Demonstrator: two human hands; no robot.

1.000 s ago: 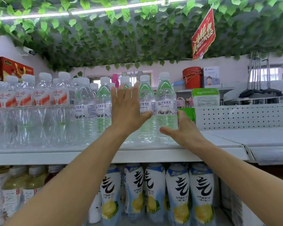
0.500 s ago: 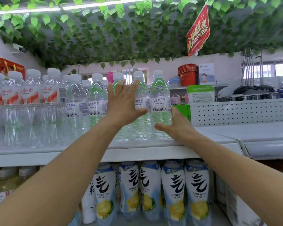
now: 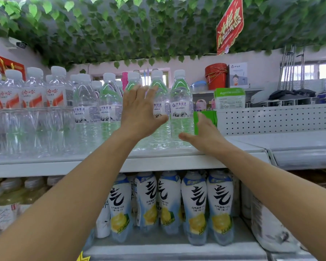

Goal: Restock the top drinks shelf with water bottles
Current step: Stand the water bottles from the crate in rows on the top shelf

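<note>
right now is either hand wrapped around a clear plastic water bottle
No, the left hand is spread flat against the clear plastic water bottles and the right hand is open beside them.

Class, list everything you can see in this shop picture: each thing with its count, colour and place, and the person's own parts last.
Green-tinted water bottles: at least five, white caps, top shelf centre.
Red-labelled water bottles: at least four, clear, top shelf left.
Top shelf: one, white, across the middle.
Lemon drink bottles: about five, white and blue, lower shelf.
Green box: one, right of the water bottles.
Red buckets: one stack, rear shelf.
Red sign: one, hanging top right.
Leaf garland: green, overhead.
Left hand: open, against the bottles.
Right hand: open, beside the rightmost bottle.
</note>
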